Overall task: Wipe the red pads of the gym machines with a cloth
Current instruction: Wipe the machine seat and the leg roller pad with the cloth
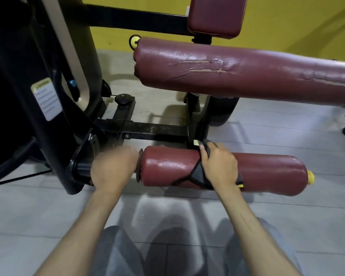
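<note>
A low red roller pad (pixel 267 172) lies across the middle of the view, with a yellow end cap (pixel 310 177) on its right. My right hand (pixel 217 166) presses a dark grey cloth (pixel 197 176) over the pad's middle, fingers curled round the cloth and pad. My left hand (pixel 114 168) grips the black axle at the pad's left end. Above is a longer red roller pad (pixel 237 72) with cracked covering, and behind it a red back pad (pixel 215 16).
The machine's black frame (pixel 38 96) with a white warning label (pixel 47 98) fills the left. A black base bar (pixel 151 130) runs behind the low pad. Grey tiled floor (pixel 287 136) lies all round, a yellow wall (pixel 297 22) behind. My knees are at the bottom.
</note>
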A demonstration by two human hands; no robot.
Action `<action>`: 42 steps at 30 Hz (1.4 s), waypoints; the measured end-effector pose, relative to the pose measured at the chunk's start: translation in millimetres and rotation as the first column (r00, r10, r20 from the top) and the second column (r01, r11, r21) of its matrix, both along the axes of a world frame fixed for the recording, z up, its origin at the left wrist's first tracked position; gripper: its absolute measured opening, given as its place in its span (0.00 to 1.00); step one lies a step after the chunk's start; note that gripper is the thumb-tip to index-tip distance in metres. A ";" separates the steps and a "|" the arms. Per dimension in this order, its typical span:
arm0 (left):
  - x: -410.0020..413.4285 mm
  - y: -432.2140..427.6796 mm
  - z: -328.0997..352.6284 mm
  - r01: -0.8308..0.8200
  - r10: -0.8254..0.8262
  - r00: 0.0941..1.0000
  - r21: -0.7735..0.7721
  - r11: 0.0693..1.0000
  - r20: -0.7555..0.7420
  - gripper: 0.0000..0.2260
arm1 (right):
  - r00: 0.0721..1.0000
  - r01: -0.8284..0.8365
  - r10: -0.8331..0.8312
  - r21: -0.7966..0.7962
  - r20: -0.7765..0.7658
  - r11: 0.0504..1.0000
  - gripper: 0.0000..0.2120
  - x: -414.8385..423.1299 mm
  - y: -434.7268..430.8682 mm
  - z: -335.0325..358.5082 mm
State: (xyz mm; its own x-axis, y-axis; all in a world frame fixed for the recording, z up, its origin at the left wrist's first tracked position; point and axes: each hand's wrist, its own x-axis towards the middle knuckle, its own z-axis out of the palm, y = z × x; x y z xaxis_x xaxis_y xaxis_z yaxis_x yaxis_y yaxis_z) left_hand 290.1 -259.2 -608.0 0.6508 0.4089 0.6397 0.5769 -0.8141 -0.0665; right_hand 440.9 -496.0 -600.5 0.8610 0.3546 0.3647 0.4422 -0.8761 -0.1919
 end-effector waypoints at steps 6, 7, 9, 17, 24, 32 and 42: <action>-3.7 -1.5 5.2 0.053 -0.053 0.997 0.004 0.999 0.062 0.20 | 0.969 -0.246 0.246 -0.023 0.001 0.969 0.15 -57.8 127.8 7.6; -4.5 -1.9 6.3 0.056 -0.056 0.996 0.002 0.998 0.067 0.20 | 0.955 -0.296 0.297 -0.029 0.008 0.955 0.14 -64.2 139.0 8.8; -5.8 -2.2 8.3 0.049 -0.050 0.996 0.007 0.999 0.070 0.20 | 0.931 -0.364 0.364 -0.047 -0.018 0.930 0.15 -65.8 140.9 12.8; -7.9 -6.2 13.1 0.058 -0.056 0.995 -0.020 0.998 0.087 0.18 | 0.982 -0.125 0.121 -0.021 -0.144 0.992 0.18 17.4 -12.4 16.1; -9.2 -4.4 10.8 0.077 -0.073 0.994 -0.041 0.996 0.080 0.19 | 0.934 0.324 -0.332 -0.082 -0.130 0.943 0.18 106.3 -187.8 21.1; -5.1 -7.3 9.6 0.049 -0.045 0.996 -0.057 0.997 0.074 0.20 | 0.980 0.195 -0.193 0.073 -0.040 0.978 0.19 67.2 -122.8 12.9; -6.9 -9.0 10.8 0.073 -0.072 0.997 -0.088 0.993 0.020 0.22 | 0.965 -0.066 0.029 -0.137 -0.261 0.988 0.21 41.5 -11.8 29.1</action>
